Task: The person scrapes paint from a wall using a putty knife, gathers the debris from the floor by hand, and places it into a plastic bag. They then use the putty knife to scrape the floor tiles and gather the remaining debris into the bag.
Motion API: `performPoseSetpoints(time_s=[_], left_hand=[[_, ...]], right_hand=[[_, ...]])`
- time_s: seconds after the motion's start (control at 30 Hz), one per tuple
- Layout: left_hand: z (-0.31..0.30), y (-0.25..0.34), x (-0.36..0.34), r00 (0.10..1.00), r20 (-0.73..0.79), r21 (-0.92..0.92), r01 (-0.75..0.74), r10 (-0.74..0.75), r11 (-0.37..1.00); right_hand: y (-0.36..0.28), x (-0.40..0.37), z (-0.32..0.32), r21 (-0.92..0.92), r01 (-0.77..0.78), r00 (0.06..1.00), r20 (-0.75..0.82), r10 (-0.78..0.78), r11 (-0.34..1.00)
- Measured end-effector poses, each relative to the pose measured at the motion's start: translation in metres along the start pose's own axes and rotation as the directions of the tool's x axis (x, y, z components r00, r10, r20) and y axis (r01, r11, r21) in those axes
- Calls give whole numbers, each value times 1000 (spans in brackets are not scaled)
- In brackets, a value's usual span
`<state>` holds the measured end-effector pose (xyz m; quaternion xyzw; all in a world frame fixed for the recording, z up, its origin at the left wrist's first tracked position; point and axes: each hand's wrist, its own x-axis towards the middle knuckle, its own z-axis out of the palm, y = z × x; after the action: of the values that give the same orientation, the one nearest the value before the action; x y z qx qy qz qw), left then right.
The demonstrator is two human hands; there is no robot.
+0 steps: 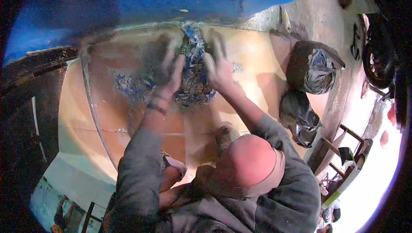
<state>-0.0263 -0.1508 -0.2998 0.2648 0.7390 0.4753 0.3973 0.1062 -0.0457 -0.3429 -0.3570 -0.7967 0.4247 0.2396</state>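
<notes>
A loose heap of small blue, grey and white scraps [195, 85] lies on the tan tiled floor, with its upper part reaching a blue surface. My left hand [171, 70] is at the heap's left side, its fingers stretched out and somewhat blurred. At the right side of the heap, my right hand [219, 68] has its fingers extended and spread from the thumb. Both palms face inward across the scraps, and I see nothing gripped in either hand. More scraps [133, 85] are scattered to the left of my left hand.
A blue surface [184, 1] spans the top. To the right stand two dark plastic bags [319, 72], [298, 115]. A wooden frame [343, 151] is at the lower right. A thin dark strip [92, 108] crosses the floor at left. Parts of other people show at the bottom corners.
</notes>
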Motion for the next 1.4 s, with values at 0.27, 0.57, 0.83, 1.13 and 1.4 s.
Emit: performPoseSetpoints(time_s=[0.27,0.57,0.83,1.13,1.4], left_hand=[[11,-41,-24,915,-380,272,-28,134,962],[32,-81,-3,889,-457,-264,-173,35,949],[54,-77,7,987,-150,-516,-121,50,848],[41,-70,-3,987,-13,-665,111,-160,738],[81,-44,-8,983,-149,-723,-34,-108,690]], right_hand=[[22,-18,1,-216,97,993,-50,-110,972],[13,8,10,-71,65,998,29,-63,995],[-27,-26,39,332,-1,993,-109,40,943],[-46,-32,25,450,-137,964,-144,223,882],[-46,-30,-17,650,-229,917,-106,385,725]])
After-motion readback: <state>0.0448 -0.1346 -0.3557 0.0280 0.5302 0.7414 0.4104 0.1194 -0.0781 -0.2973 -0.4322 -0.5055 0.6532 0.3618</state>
